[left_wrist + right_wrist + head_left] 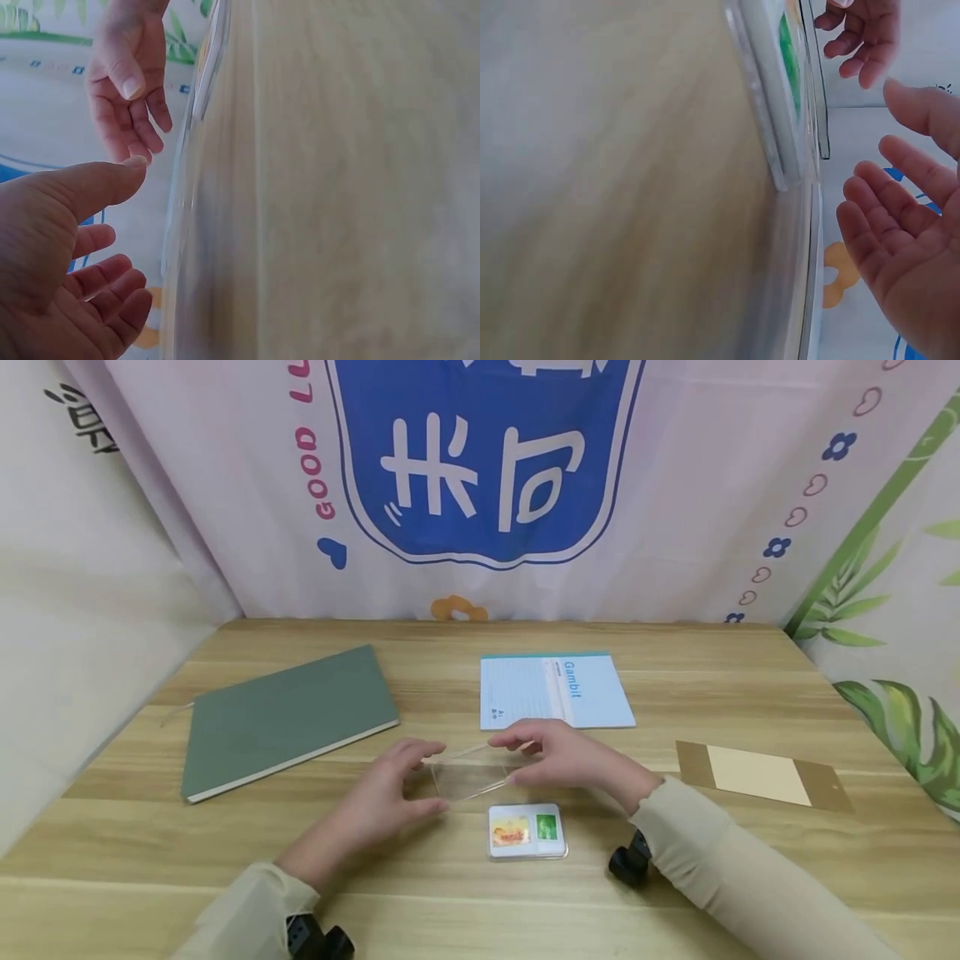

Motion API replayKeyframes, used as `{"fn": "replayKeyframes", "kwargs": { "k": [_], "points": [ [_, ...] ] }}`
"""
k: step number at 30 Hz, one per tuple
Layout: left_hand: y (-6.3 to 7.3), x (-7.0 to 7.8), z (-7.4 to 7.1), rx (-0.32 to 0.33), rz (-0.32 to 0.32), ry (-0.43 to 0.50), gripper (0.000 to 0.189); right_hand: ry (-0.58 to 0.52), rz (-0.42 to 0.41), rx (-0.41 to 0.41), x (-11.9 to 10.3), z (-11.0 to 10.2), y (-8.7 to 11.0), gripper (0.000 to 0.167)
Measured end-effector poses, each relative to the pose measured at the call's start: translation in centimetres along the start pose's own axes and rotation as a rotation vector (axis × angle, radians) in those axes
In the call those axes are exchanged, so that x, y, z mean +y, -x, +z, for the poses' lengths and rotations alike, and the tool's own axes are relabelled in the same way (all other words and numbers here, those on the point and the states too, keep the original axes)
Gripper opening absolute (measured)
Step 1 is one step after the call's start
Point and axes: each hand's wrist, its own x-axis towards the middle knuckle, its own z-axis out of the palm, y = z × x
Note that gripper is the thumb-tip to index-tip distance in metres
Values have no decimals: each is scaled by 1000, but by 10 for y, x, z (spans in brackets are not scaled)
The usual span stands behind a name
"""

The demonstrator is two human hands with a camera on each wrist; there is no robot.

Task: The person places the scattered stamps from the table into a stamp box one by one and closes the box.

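Between the two hands in the head view is a thin, clear rectangular plastic piece [471,779], low over the wooden table. My left hand [386,785] is at its left edge, thumb and fingers spread apart. At its right end is my right hand [558,753], its fingers loosely bent and parted from the thumb. Both wrist views show the left hand [75,255] and right hand [907,217] with bare palms and nothing between the fingers. Just in front of the right hand lies a small white flat case [527,832] with orange and green pictures on it.
A dark green hardcover notebook [288,722] lies at the left. Behind the right hand is a light blue notebook [540,685]. A brown and cream card strip [761,774] sits at the right. Printed cloth [487,585] hangs along the table's back edge.
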Motion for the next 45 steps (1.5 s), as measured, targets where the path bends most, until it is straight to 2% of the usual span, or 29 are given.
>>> {"fn": "replayKeyframes", "kwargs": {
  "k": [5, 7, 15, 24, 32, 41, 45],
  "points": [
    [-2, -9, -2, -29, -68, -16, 69, 66, -29, -46, 2, 1, -11, 52],
    [-2, -12, -2, -44, -76, -18, 71, 93, -28, -71, 2, 1, -15, 54],
    [-7, -20, 1, -72, -30, -64, 72, 137, -43, -141, 7, 0, -26, 62],
    [-13, -19, 8, -104, -15, -100, 69, 188, -21, -145, 11, 2, -31, 62],
    [-17, -17, 10, -99, -18, -96, 65, 274, -89, -174, 11, 1, -34, 56],
    [-18, -14, 9, -94, -16, -72, 61, 318, -55, -187, 7, 1, -34, 54],
    [-18, -13, 9, -96, 4, -81, 60, 335, -40, -189, 5, 2, -32, 52]
  ]
}}
